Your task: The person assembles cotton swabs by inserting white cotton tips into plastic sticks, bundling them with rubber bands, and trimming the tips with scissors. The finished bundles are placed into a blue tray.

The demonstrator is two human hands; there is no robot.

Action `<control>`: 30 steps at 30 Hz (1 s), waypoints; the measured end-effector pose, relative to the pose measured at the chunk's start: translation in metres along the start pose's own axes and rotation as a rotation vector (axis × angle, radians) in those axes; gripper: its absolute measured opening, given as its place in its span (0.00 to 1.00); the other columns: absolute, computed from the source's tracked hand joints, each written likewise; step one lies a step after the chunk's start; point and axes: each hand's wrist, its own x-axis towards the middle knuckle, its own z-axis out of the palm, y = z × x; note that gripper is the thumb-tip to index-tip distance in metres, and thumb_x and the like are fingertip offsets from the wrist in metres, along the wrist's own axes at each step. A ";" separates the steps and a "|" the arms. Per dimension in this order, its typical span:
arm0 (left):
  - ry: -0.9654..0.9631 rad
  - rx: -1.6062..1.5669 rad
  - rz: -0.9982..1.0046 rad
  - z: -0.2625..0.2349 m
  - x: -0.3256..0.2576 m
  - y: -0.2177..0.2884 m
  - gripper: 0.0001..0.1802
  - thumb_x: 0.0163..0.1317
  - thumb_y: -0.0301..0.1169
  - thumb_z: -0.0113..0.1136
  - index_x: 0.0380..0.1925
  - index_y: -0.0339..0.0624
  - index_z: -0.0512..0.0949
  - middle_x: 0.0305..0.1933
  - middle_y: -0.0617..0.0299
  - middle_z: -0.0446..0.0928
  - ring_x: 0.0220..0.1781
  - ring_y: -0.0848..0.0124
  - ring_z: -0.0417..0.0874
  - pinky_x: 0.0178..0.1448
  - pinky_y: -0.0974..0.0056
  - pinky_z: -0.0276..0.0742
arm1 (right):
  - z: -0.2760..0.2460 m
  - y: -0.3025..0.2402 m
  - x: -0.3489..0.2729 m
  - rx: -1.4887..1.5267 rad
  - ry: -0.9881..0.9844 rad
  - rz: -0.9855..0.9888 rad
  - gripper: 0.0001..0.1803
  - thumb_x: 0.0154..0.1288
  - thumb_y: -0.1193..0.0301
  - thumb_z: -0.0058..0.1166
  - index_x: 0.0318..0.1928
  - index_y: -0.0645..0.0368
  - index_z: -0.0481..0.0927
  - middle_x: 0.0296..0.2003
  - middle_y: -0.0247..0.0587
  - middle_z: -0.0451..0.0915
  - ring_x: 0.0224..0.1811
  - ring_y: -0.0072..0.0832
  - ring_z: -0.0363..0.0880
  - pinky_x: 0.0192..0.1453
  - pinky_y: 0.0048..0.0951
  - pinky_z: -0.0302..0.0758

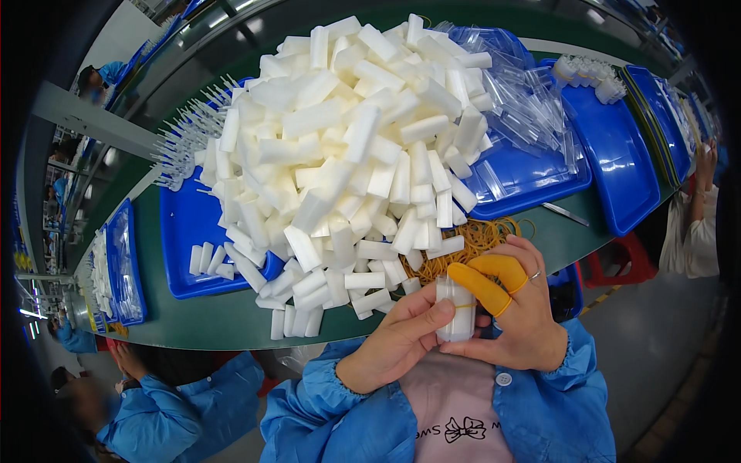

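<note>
In front of my chest, my left hand (400, 336) grips a small bundle of white pieces in clear plastic (456, 318), its thumb across the near side. A thin yellow rubber band crosses the bundle's middle. My right hand (532, 322) closes round the bundle's right side. Orange finger cots (485, 287) cover two of its fingers, one bent over the bundle's top; the right fingertips behind it are hidden. Just beyond my hands lies a heap of yellow rubber bands (496, 234), beside a tall pile of white foam-like blocks (340, 147).
A blue tray (179, 266) holds part of the pile and many thin white-tipped pieces (185, 139). Clear plastic sleeves (532, 116) fill another blue tray (532, 199). A further blue tray (625, 166) carries white bundles (590, 75). Co-workers in blue sleeves (181, 401) sit left.
</note>
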 end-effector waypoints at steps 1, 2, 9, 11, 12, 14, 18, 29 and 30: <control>-0.002 0.045 0.000 -0.001 0.001 -0.001 0.24 0.68 0.38 0.50 0.60 0.38 0.63 0.54 0.57 0.73 0.56 0.69 0.76 0.54 0.66 0.75 | -0.001 -0.002 0.000 -0.023 -0.008 -0.005 0.38 0.37 0.50 0.68 0.50 0.57 0.77 0.44 0.38 0.72 0.51 0.40 0.68 0.62 0.51 0.58; -0.001 0.086 0.002 -0.004 0.002 -0.004 0.24 0.68 0.37 0.51 0.60 0.38 0.63 0.54 0.58 0.73 0.56 0.70 0.76 0.54 0.66 0.75 | -0.002 -0.004 0.000 -0.044 -0.020 -0.011 0.39 0.37 0.49 0.67 0.50 0.57 0.77 0.44 0.38 0.72 0.51 0.40 0.67 0.62 0.52 0.58; -0.015 0.086 -0.043 -0.004 -0.002 -0.005 0.26 0.66 0.35 0.54 0.61 0.39 0.62 0.57 0.60 0.71 0.61 0.70 0.71 0.62 0.64 0.68 | -0.010 0.002 -0.001 0.077 -0.124 -0.057 0.42 0.37 0.47 0.67 0.54 0.57 0.75 0.47 0.40 0.71 0.52 0.42 0.66 0.62 0.52 0.58; -0.059 0.052 0.006 -0.009 -0.003 -0.007 0.28 0.66 0.33 0.54 0.63 0.38 0.60 0.59 0.59 0.69 0.62 0.70 0.70 0.64 0.63 0.66 | -0.015 0.006 0.000 0.129 -0.115 -0.033 0.43 0.37 0.47 0.67 0.54 0.57 0.75 0.48 0.41 0.70 0.53 0.42 0.66 0.61 0.51 0.58; -0.079 0.035 0.031 -0.011 -0.003 -0.008 0.29 0.66 0.33 0.54 0.64 0.38 0.59 0.60 0.58 0.69 0.63 0.69 0.69 0.65 0.63 0.65 | -0.017 0.007 -0.001 0.156 -0.110 -0.022 0.43 0.37 0.46 0.67 0.54 0.56 0.75 0.48 0.41 0.70 0.53 0.42 0.66 0.61 0.51 0.58; -0.103 -0.058 0.041 -0.009 -0.002 -0.004 0.30 0.66 0.31 0.53 0.65 0.37 0.57 0.61 0.57 0.68 0.64 0.68 0.68 0.66 0.62 0.64 | -0.017 0.007 -0.003 0.151 -0.047 0.002 0.41 0.37 0.50 0.69 0.54 0.57 0.75 0.48 0.42 0.71 0.52 0.42 0.67 0.58 0.48 0.61; -0.059 0.202 0.132 -0.001 -0.005 -0.002 0.32 0.66 0.31 0.53 0.67 0.38 0.54 0.59 0.57 0.69 0.64 0.66 0.67 0.67 0.62 0.63 | -0.017 0.012 -0.004 0.182 0.140 0.120 0.28 0.42 0.62 0.70 0.46 0.57 0.79 0.43 0.41 0.75 0.46 0.41 0.71 0.52 0.40 0.67; -0.010 -0.044 0.049 -0.015 -0.001 -0.005 0.44 0.58 0.50 0.61 0.65 0.34 0.55 0.54 0.54 0.72 0.55 0.62 0.76 0.59 0.59 0.72 | -0.015 0.124 -0.057 -0.572 0.402 0.467 0.09 0.56 0.72 0.60 0.35 0.64 0.79 0.34 0.47 0.74 0.36 0.41 0.73 0.40 0.36 0.70; 0.000 -0.037 0.048 -0.014 -0.001 -0.005 0.45 0.57 0.52 0.61 0.65 0.34 0.55 0.54 0.54 0.72 0.54 0.62 0.76 0.59 0.59 0.73 | -0.012 0.124 -0.060 -0.584 0.373 0.502 0.10 0.57 0.72 0.59 0.37 0.65 0.78 0.35 0.49 0.73 0.37 0.41 0.73 0.40 0.37 0.70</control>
